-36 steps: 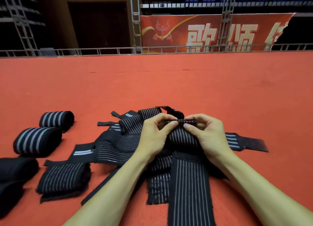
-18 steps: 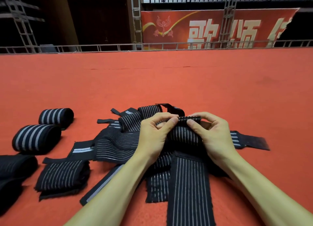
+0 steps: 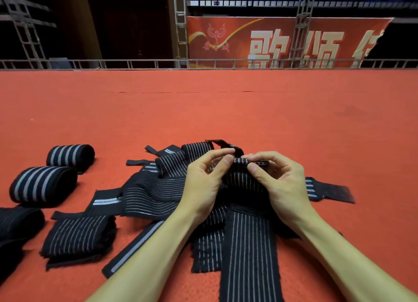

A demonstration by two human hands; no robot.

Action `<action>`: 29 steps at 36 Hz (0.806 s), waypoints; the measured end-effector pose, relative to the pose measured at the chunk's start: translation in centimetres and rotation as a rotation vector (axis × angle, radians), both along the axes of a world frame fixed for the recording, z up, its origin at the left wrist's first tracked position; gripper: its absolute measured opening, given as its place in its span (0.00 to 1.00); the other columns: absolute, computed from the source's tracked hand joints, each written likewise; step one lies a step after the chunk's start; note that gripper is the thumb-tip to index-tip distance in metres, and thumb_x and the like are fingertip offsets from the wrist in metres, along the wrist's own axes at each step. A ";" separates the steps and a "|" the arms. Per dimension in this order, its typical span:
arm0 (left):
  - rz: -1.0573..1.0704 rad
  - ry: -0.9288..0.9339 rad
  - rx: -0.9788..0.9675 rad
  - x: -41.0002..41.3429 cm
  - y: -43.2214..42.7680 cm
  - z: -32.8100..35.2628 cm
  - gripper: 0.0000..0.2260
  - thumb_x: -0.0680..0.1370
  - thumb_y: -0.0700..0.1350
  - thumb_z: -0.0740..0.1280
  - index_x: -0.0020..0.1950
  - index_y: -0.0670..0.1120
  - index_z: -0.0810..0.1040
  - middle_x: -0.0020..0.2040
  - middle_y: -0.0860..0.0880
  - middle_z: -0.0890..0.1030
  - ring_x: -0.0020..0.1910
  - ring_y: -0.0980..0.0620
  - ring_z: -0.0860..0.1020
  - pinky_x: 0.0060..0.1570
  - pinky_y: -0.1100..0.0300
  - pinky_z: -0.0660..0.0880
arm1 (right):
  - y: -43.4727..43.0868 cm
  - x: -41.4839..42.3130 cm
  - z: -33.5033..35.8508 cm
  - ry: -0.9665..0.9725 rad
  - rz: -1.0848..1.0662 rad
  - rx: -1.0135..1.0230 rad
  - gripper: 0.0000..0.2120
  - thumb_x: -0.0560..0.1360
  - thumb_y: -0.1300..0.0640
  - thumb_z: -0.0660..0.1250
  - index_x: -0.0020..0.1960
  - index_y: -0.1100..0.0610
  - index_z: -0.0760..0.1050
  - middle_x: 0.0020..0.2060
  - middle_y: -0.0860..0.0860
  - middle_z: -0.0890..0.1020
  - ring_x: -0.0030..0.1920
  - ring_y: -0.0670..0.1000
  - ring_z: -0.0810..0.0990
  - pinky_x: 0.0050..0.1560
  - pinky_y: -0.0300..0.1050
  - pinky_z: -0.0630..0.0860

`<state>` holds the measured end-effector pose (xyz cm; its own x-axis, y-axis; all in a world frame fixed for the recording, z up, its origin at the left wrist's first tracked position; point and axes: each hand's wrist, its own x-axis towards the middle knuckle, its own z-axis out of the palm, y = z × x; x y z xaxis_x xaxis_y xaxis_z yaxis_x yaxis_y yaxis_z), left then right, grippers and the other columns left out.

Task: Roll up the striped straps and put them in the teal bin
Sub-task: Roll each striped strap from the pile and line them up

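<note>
A long black strap with thin grey stripes (image 3: 248, 252) runs from the bottom of the view up to my hands. My left hand (image 3: 203, 184) and my right hand (image 3: 282, 184) both pinch its far end, which is folded over into a small tight roll between thumbs and forefingers. Under the hands lies a heap of loose striped straps (image 3: 156, 191). Two rolled straps (image 3: 70, 154) (image 3: 43, 185) lie on their sides at the left. No teal bin is in view.
The straps lie on a wide red carpet (image 3: 226, 111). A folded striped strap (image 3: 79, 238) and dark rolled bundles (image 3: 18, 225) sit at the lower left. A metal railing (image 3: 203, 63) and a red banner (image 3: 282, 41) close off the far edge.
Both hands have lifted the strap's end slightly and turned it further over. My fingers have shifted on the small roll. The other straps have not moved.
</note>
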<state>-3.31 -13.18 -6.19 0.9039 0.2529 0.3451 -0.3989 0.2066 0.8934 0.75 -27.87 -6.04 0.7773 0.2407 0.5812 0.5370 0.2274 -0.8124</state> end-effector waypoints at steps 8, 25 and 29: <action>0.049 0.003 0.179 -0.4 0.0 0.2 0.06 0.77 0.41 0.70 0.52 0.49 0.83 0.44 0.52 0.85 0.43 0.58 0.82 0.37 0.63 0.77 | -0.2 0.2 -0.2 -0.022 -0.001 0.042 0.10 0.72 0.64 0.71 0.50 0.53 0.82 0.49 0.52 0.86 0.51 0.50 0.84 0.55 0.44 0.79; 0.137 -0.108 0.262 -0.3 0.3 0.0 0.15 0.75 0.32 0.71 0.57 0.49 0.81 0.52 0.53 0.85 0.53 0.54 0.83 0.57 0.57 0.78 | -0.2 0.3 -0.1 0.113 0.033 -0.007 0.15 0.74 0.68 0.71 0.47 0.47 0.82 0.42 0.53 0.85 0.43 0.51 0.82 0.47 0.50 0.80; 0.120 -0.097 0.309 -0.6 0.2 0.2 0.13 0.75 0.31 0.70 0.53 0.47 0.82 0.47 0.55 0.85 0.47 0.58 0.83 0.49 0.63 0.79 | -0.3 0.3 -0.1 0.129 0.042 0.009 0.16 0.73 0.72 0.70 0.45 0.51 0.81 0.39 0.51 0.85 0.41 0.49 0.82 0.43 0.44 0.80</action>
